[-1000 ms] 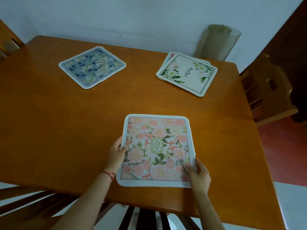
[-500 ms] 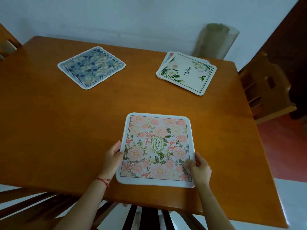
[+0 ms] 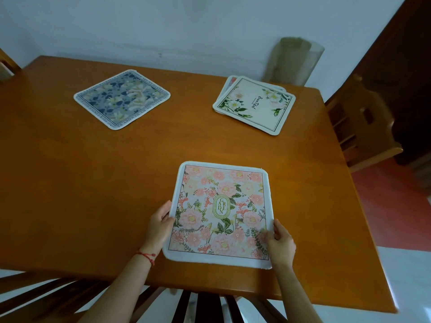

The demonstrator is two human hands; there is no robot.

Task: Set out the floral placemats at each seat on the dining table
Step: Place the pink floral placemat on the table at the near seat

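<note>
A: Where was the pink GARDEN placemat [image 3: 221,214]?

B: Flat on the table [image 3: 93,183], at the near edge above the chair back [image 3: 205,306]. The left hand [image 3: 159,226] pinched its left edge, the right hand [image 3: 279,243] its right edge, hands apart.

A: And doing it well?

B: Probably square its near edge with the table's edge, then smooth it. The stack of placemats [image 3: 254,103] lay far beyond it, the blue placemat [image 3: 121,99] far-left, so more seats likely remained
</note>
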